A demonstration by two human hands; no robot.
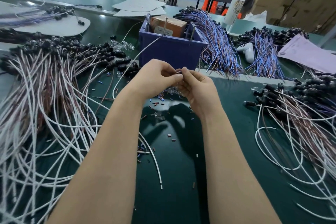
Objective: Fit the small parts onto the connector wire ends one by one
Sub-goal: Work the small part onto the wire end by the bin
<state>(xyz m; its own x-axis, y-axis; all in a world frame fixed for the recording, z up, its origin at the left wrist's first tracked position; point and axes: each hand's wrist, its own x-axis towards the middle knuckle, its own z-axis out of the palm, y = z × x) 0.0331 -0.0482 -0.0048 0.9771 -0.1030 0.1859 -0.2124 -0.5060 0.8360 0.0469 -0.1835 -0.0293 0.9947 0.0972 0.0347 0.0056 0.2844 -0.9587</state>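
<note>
- The green tabletop (181, 178) is spreading out below and around the fingers.
- Wire bundles (45, 96) are lying well to the left and right of the fingers. They are looking limp, light and quick to tangle, so I judge a wire is best taken close to its end.
- A blue bin (171, 49) is standing just behind the fingers.
- The left hand (156, 78) and right hand (198, 89) are meeting above the tabletop, forearms converging and palms turning inward.
- Loose parts (160, 99) are lying scattered just beneath the fingers.
- The small part (178, 72), a reddish sleeve, is sitting between the fingertips, with both hands' fingers clamping it. It is probably tiny, light and slippery, calling for a tip pinch. I cannot tell whether a wire end is inside it.
</note>
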